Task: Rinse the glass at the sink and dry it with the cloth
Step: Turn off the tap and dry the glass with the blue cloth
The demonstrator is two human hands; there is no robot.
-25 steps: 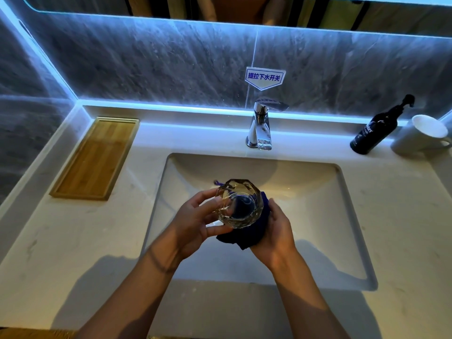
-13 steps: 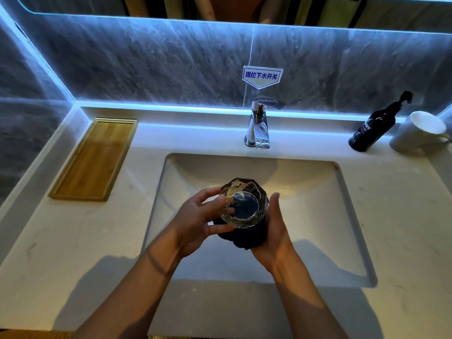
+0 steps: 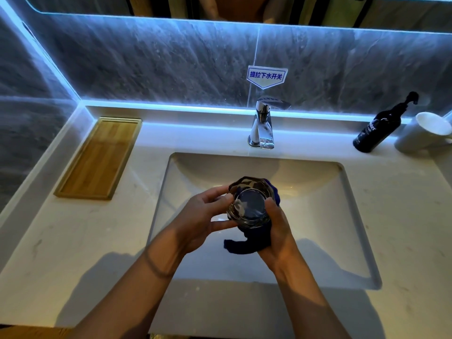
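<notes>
Nearest the camera, both forearms reach in over the front edge of the worktop [image 3: 73, 253] and meet above the sink [image 3: 347, 216]. The left hand [image 3: 198, 221] steadies the glass [image 3: 250, 204], its fingers curled against the glass's left wall and closed on it. The right hand [image 3: 278, 236] cups the dark blue cloth [image 3: 247, 245] around the glass's right side and underside, its grip clamped on cloth and glass together, thumb lying along the rim side. This split looks deliberate: one hand holds and turns, the other presses cloth to the wet surface, all above the basin so drips fall in. A loose tail of cloth hangs below the glass.

The glass is faceted and short. Its long axis runs nearly along the camera's line of sight, mouth tipped up toward the viewer, base pointing down into the basin. Drying appears to be under way; no water runs.

Farther back stands the chrome tap [image 3: 263, 126], with a wooden tray [image 3: 100, 157] at far left and a dark pump bottle [image 3: 379, 130] and white mug [image 3: 420, 135] at far right.
</notes>
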